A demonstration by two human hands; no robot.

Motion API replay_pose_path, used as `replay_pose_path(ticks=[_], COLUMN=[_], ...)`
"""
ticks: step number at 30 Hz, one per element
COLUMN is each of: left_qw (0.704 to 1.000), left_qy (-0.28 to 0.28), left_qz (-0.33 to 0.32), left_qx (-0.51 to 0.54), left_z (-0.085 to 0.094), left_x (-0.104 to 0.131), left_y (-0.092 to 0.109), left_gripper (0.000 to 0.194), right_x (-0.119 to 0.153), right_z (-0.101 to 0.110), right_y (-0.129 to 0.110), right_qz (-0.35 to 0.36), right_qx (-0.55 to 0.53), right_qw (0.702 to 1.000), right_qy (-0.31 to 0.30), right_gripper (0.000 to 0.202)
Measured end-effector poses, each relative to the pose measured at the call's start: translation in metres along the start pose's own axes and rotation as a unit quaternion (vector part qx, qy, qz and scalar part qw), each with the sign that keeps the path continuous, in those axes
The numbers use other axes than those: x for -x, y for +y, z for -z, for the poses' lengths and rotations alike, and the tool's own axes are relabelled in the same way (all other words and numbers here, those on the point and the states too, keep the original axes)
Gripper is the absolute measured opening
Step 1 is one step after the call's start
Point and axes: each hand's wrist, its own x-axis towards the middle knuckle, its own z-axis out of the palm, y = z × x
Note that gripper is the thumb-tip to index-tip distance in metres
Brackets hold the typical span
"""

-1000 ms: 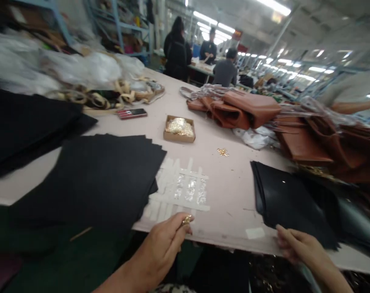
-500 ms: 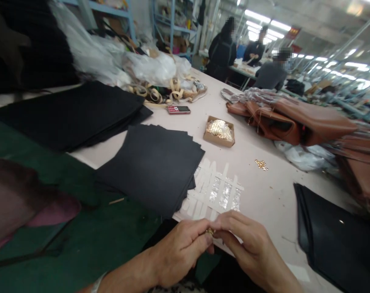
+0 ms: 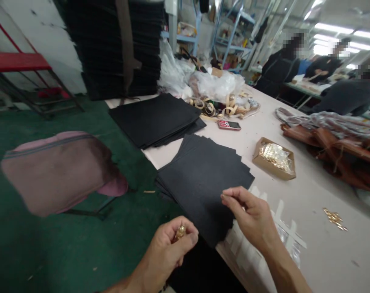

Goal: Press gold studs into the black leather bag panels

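Note:
My left hand (image 3: pixel 169 246) is curled around several small gold metal pieces (image 3: pixel 180 232), off the table's near edge. Thumb and index finger of my right hand (image 3: pixel 252 215) are pinched together over the stack of black sheets (image 3: pixel 206 175); what they hold is too small to make out. A cardboard box (image 3: pixel 273 173) of gold pieces in clear plastic stands farther back on the table. To its right lies a small scatter of gold pieces (image 3: pixel 334 218). White strips (image 3: pixel 282 224) on clear plastic are partly behind my right forearm.
A second black stack (image 3: pixel 157 118), a red phone (image 3: pixel 229 125), plastic bags and strap scraps (image 3: pixel 215 106) lie toward the back. Brown bags (image 3: pixel 334 146) are at the right. A cloth-covered stool (image 3: pixel 59 171) stands at the left. People are in the background.
My hands have come apart, the right one now over the black sheets and the left one holding the gold pieces. The view has swung left, showing more floor and the stool.

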Motion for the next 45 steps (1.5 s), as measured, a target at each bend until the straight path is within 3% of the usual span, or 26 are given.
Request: replay_pose_path(ticks=[4,7,9,13,18,22,25,31,35,40,45], left_qw=[0.993,0.987,0.985,0.987,0.979,0.974,0.974,0.977,0.983,0.982,0.984], left_qy=[0.116,0.145,0.141,0.070,0.013,-0.011,-0.014,-0.032,0.003,0.009,0.052], left_qz=[0.011,-0.034,-0.057,-0.067,-0.034,-0.013,-0.008,0.023,0.084,0.096,0.104], left_qx=[0.036,0.066,0.077,0.126,0.201,0.227,0.226,0.208,0.160,0.163,0.134], left_z=[0.014,0.019,0.019,0.018,0.017,0.012,0.005,-0.002,0.000,-0.001,-0.001], left_x=[-0.004,-0.012,-0.016,-0.014,-0.009,-0.008,-0.008,-0.016,-0.021,-0.021,-0.023], left_y=[-0.021,-0.032,-0.033,-0.022,-0.012,-0.004,0.010,0.019,0.013,0.011,0.002], left_gripper=[0.042,0.047,0.038,0.024,0.024,0.022,0.019,0.036,0.031,0.028,0.037], right_x=[-0.049,-0.063,-0.057,-0.022,0.016,0.013,0.000,-0.018,-0.021,-0.022,-0.021], right_z=[-0.013,-0.022,-0.023,-0.009,0.006,-0.004,-0.015,-0.022,-0.021,-0.022,-0.027], right_y=[0.016,0.025,0.030,0.033,0.023,0.016,0.010,0.004,0.003,0.002,0.007], right_qz=[0.100,0.147,0.148,0.090,-0.044,-0.158,-0.199,-0.212,-0.217,-0.215,-0.238], right_qx=[0.117,0.171,0.181,0.151,0.076,-0.059,-0.133,-0.156,-0.166,-0.186,-0.210], right_qw=[0.988,0.974,0.972,0.981,0.987,0.975,0.955,0.940,0.933,0.927,0.922], right_qy=[0.032,-0.006,-0.034,-0.083,-0.137,-0.146,-0.177,-0.217,-0.233,-0.244,-0.224], right_gripper=[0.019,0.023,0.024,0.022,0.021,0.021,0.020,0.019,0.021,0.023,0.024])
